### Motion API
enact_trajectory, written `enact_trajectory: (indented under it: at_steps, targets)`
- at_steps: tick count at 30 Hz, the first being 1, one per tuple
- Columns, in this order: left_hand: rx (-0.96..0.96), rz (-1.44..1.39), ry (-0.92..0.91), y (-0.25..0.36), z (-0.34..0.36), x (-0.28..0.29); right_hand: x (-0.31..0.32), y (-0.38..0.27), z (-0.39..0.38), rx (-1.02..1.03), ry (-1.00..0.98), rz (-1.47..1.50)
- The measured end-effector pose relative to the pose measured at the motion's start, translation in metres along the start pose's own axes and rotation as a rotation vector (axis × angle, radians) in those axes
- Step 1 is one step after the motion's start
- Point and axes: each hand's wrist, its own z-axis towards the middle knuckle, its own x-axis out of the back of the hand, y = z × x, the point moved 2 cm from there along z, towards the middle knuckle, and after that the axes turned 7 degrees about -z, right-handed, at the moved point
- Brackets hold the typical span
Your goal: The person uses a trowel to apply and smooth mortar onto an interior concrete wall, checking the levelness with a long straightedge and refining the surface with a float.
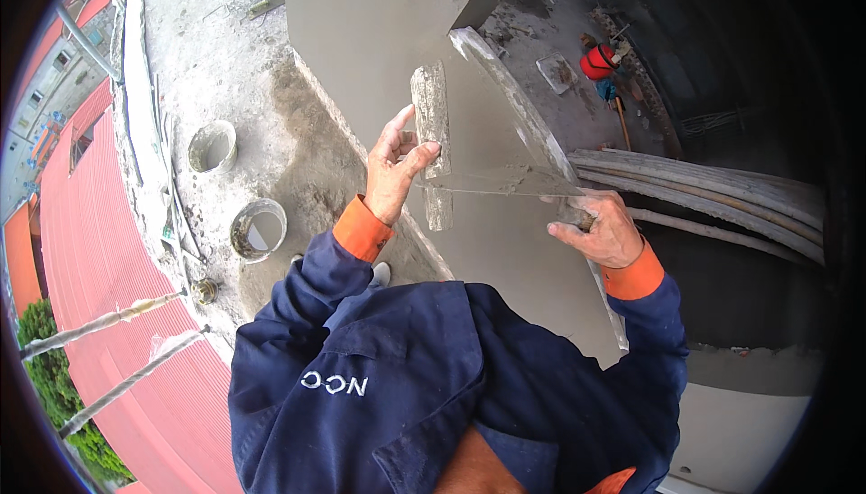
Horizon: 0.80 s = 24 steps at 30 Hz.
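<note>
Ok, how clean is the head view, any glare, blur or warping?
Head view: even daylight, no glare on the wet plaster wall; both hands, left hand and right hand, look sharp; fisheye bends the pipes; the right side falls into deep shadow.

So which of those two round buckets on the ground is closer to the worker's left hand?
The lower bucket, just left of the blue sleeve under the left hand. The other bucket sits farther up and to the left.

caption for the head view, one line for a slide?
Left hand presses a mortar-caked float against a freshly plastered wall; right hand holds a trowel.
</note>
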Motion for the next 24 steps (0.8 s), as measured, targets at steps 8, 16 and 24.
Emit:
enact_trajectory:
  at_steps: [8,16,24]
  targets:
    - [-0.400,0.596,-0.435,0.017,0.010,0.037,0.014,-0.020,-0.002,-0.166,-0.100,-0.171]
    - [-0.160,0.892,-0.444,-0.025,0.011,0.148,-0.069,-0.038,-0.012,-0.401,0.201,-0.125]
    - [0.049,0.726,-0.367,-0.026,-0.007,0.175,-0.138,-0.009,0.031,-0.807,0.171,0.175]
